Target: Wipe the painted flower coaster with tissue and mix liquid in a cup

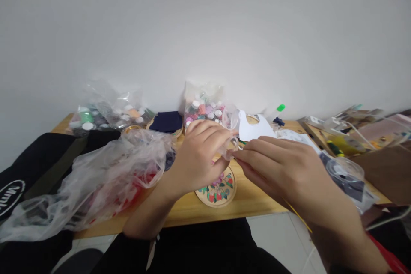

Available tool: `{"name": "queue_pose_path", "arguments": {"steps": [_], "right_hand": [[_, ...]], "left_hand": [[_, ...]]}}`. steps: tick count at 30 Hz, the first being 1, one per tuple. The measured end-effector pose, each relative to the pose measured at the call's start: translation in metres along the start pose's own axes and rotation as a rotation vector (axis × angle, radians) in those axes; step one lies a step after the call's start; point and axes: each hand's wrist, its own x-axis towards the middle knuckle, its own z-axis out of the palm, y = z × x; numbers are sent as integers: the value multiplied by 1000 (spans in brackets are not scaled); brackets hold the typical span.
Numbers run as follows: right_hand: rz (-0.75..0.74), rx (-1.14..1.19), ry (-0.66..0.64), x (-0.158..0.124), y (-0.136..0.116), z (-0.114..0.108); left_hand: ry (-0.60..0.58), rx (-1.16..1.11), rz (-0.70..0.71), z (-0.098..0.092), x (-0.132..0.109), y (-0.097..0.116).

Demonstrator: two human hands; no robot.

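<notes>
Both hands are raised over the middle of the table, close together. My left hand (pixel 202 154) is closed round a small clear plastic piece (pixel 231 145), possibly a cup or a bit of film; its exact shape is blurred. From the right, my right hand (pixel 279 162) has its fingers pressed together at the edge of this piece. A thin yellow stick (pixel 298 216) shows below my right hand. Beneath the hands lies a round disc (pixel 216 195) with painted red, pink and green flowers, partly covered by my left hand.
Bags of small bottles (pixel 205 109) stand against the wall. Dark folded cloth (pixel 166 121) lies at the back. A crumpled plastic bag (pixel 112 175) and black bag (pixel 35 154) fill the left. White paper (pixel 255 129) and a cardboard box (pixel 382 175) are at right.
</notes>
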Motion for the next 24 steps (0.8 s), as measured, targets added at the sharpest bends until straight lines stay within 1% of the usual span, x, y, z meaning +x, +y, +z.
{"name": "queue_pose_path", "arguments": {"steps": [7, 14, 18, 20, 22, 24], "right_hand": [[24, 70, 47, -3, 2, 2], [47, 59, 61, -6, 5, 6], [61, 27, 97, -7, 5, 7], [65, 38, 82, -6, 5, 7], [55, 97, 52, -6, 4, 6], [54, 133, 57, -6, 4, 5]], "left_hand": [[-5, -10, 3, 0, 1, 1], [-6, 6, 4, 1, 1, 1], [3, 4, 3, 2, 1, 1], [-1, 3, 1, 3, 1, 1], [-12, 3, -4, 3, 1, 1], [-19, 2, -4, 3, 2, 1]]}}
